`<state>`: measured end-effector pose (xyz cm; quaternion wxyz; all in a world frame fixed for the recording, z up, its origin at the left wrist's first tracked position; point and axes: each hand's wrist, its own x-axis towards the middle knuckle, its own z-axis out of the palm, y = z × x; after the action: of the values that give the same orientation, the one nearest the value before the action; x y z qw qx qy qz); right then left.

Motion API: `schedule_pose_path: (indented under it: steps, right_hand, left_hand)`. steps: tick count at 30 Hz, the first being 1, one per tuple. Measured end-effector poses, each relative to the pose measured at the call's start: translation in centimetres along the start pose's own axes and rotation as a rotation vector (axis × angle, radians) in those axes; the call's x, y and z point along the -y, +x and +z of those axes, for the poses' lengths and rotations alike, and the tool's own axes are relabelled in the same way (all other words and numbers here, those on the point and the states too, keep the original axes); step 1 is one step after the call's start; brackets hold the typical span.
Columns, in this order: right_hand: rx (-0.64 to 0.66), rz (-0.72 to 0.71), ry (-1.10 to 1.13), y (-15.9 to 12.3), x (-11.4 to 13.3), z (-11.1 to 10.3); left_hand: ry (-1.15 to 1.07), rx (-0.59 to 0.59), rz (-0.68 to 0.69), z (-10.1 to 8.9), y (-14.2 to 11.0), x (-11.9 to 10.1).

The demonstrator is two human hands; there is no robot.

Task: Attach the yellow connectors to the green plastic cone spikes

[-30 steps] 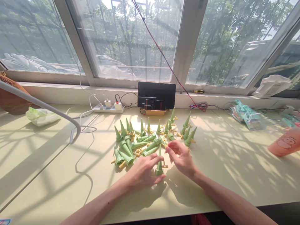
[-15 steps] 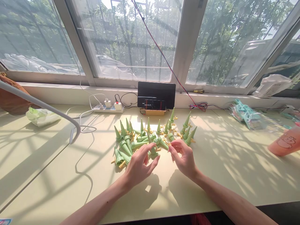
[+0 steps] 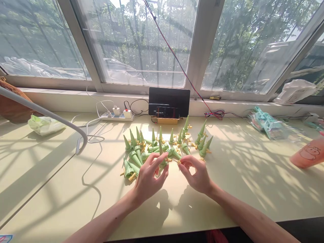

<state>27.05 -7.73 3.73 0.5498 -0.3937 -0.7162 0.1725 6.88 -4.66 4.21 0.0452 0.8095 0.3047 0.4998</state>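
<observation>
My left hand [image 3: 149, 178] is raised over the pale yellow table [image 3: 227, 189], fingers closed round a green cone-shaped spike [image 3: 162, 156] held point up. My right hand [image 3: 196, 173] is close beside it, thumb and forefinger pinching a small yellow part [image 3: 179, 162] next to the spike's base. Behind both hands is a heap of several green spikes [image 3: 141, 152], some lying flat, others standing upright [image 3: 202, 136] with small yellow fittings among them.
A black tablet [image 3: 169, 101] stands on a wooden stand with a phone at the window sill. A white power strip [image 3: 116, 117] with cables lies to its left. A white lamp arm [image 3: 48, 116] crosses the left. Teal packets [image 3: 265, 124] and an orange cup [image 3: 307, 153] are at right.
My left hand lifted an upright spike off the table and carried it up towards the heap. My right hand moved in to meet it with the small yellow part.
</observation>
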Motion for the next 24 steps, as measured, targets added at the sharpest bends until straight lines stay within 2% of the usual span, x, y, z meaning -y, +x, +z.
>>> schedule_pose_path:
  steps: [7,24]
  right_hand:
    - [0.056,0.013,-0.025,0.10,-0.09,-0.04]
    - [0.095,0.006,-0.021,0.22,-0.10,0.00]
  left_hand:
    - [-0.030,-0.002,0.007,-0.07,0.20,-0.24]
    - [-0.085,0.019,0.032,0.04,0.24,-0.09]
